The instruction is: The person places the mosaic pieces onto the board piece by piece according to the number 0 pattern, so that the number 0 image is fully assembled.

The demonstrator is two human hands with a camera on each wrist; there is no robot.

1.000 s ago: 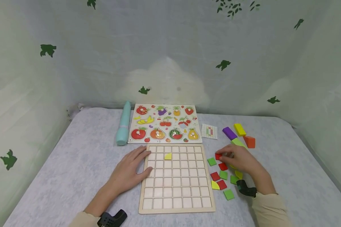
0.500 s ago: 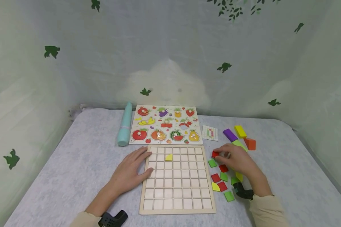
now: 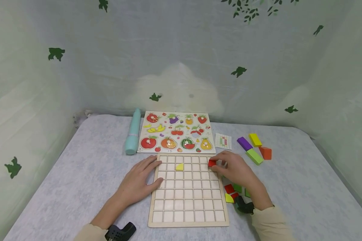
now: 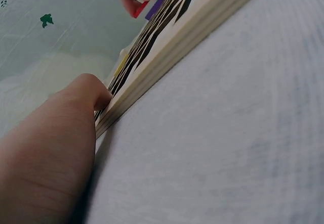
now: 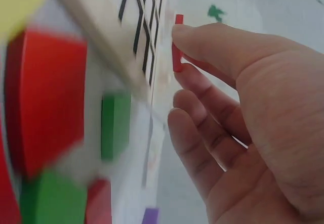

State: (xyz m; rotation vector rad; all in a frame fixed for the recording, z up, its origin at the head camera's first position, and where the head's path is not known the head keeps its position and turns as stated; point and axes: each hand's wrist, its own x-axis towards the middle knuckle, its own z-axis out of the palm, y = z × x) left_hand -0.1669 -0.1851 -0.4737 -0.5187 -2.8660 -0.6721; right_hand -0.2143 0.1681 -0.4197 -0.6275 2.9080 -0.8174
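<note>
- Swung leftward over the past half second: a red tile (image 3: 212, 163), from beyond the right edge of a wooden grid board (image 3: 188, 225) to above its far right corner.
- At the board's left edge, a left hand (image 3: 140, 175) rests with fingers extended, thumb spread apart, tips touching the wood.
- Nearby, a yellow tile (image 3: 179, 166) sits in the third column, second row from the far edge.
- Above the far right corner, a right hand (image 3: 233, 169) pinches the red tile between thumb and finger, its other fingers loosely bent.
- Beyond the right edge, loose tiles (image 3: 229, 189) lie on the cloth-covered table (image 3: 108, 134), partly hidden by that arm.
</note>
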